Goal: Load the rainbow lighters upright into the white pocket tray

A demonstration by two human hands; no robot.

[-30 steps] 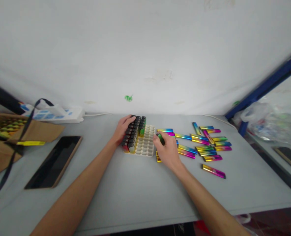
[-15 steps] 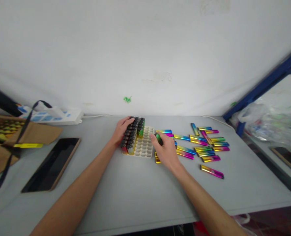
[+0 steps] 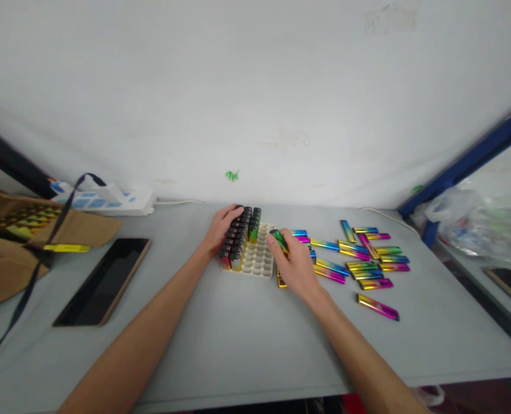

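Note:
A white tray (image 3: 259, 265) with rows of small cells lies on the table in front of me. Upright lighters (image 3: 237, 236) with black tops fill its left part, and its right cells are bare. My left hand (image 3: 221, 229) curls around the far left side of that standing block, its fingers over the tops. Just above the tray's right edge, my right hand (image 3: 294, 257) grips one shiny green-and-yellow lighter (image 3: 279, 237), tilted, between thumb and fingers. Several loose metallic rainbow lighters (image 3: 331, 271) lie to the right, a few partly behind my right hand.
A dark-screened phone (image 3: 104, 282) lies at the left. Behind it are an open cardboard box (image 3: 87, 230) of similar lighters, a dark strap (image 3: 33, 276) and a white power strip (image 3: 138, 202). Plastic bags (image 3: 458, 213) sit beyond the blue post (image 3: 466, 167) at right.
The view has shifted slightly, so the whole scene sits a little further right. The lighter in my right hand now shows more of its length. My left hand stays on the standing lighters.

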